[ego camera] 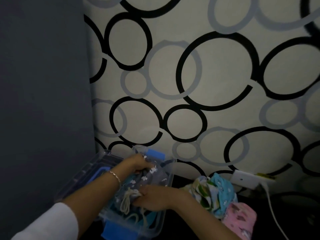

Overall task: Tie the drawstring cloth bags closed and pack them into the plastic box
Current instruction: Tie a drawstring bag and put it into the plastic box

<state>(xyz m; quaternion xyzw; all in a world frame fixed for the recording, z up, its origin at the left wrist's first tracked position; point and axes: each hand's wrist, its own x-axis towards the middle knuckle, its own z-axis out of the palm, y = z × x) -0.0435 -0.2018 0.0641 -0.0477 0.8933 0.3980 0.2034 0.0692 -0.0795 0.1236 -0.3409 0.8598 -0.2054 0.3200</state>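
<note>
A grey drawstring bag [150, 177] was held inside the clear plastic box [170, 179]. Its far end was gripped by the left hand [138, 163], and its gathered neck was pinched by the right hand [154, 198].

Wall [190, 84] behind, clear lid [90, 168] left and heaped cloth bags [220, 193] right hem in the plastic box [170, 177].

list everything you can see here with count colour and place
plastic box: one, clear with blue latches, bottom centre
lid: one, clear, left of the box
grey bag: one, white print, inside the box
drawstring: one, cream, at the grey bag's neck
floral bag, blue bag, pink bag: one each, piled right of the box
charger: one, white, far right
bracelet: one, pale, left wrist
left hand: grips the grey bag's far end
right hand: holds its neck
</note>
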